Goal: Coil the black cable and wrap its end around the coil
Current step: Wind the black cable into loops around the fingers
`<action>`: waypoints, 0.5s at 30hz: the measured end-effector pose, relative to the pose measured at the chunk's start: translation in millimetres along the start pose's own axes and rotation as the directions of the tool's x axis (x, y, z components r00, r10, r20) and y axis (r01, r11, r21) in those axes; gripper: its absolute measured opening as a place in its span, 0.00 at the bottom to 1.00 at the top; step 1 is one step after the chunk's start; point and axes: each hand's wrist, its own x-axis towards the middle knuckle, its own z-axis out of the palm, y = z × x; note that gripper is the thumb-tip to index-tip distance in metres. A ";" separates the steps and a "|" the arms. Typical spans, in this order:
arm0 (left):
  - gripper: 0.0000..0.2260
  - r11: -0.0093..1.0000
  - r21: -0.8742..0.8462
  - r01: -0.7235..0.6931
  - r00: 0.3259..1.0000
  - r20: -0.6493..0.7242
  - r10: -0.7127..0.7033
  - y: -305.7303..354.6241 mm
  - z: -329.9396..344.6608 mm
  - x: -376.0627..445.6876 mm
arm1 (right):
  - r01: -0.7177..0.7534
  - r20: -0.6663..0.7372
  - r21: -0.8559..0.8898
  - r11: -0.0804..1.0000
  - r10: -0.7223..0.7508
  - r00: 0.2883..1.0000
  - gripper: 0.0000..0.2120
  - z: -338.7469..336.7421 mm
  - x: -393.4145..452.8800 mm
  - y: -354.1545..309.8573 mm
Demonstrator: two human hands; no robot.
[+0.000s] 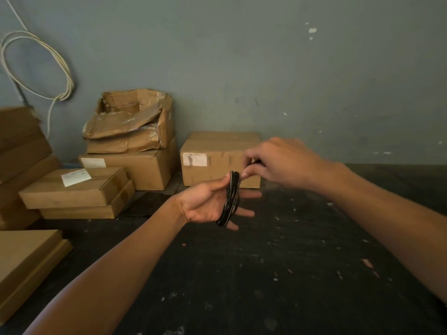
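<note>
Centrally, above the dark, paint-flecked tabletop, the black cable sits as a small coil looped around the left hand. That hand is held palm up, its fingers spread out straight through the coil, while the thumb presses the top of the loops against the forefinger side. The coil stands roughly on edge, running from the thumb tip down to the little finger.

Just above it, the right hand comes in from the right, knuckles up. Its fingers are pinched narrowly together right at the top of the coil, touching the cable there; the free end itself is too small and blurred to make out clearly.

Behind the hands, a sealed cardboard box with a white label rests against the grey-green wall. To its left stands a stack of cardboard boxes, the top one torn and crumpled. Flatter cartons lie nearer the left edge. A pale cable loop hangs on the wall at upper left.
</note>
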 end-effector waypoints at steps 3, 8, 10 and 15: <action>0.23 0.999 0.039 0.022 0.991 0.132 -0.027 7.3 11.5 0.4 | 0.009 -0.049 -0.033 0.999 -0.010 0.999 0.07 -8.5 6.0 17.2; 0.23 0.996 0.060 0.067 0.958 0.276 -0.081 14.7 20.4 -2.9 | 0.045 -0.104 0.014 0.999 -0.043 0.994 0.09 -8.5 8.3 33.7; 0.24 0.994 0.077 0.078 0.940 0.327 -0.099 14.2 22.5 -3.8 | 0.048 -0.139 0.049 0.998 -0.041 0.989 0.09 -3.5 7.7 40.2; 0.26 1.000 0.002 0.022 0.887 0.461 -0.021 11.5 29.5 -4.6 | -0.011 -0.111 0.316 0.949 0.049 0.993 0.10 33.4 -7.1 47.6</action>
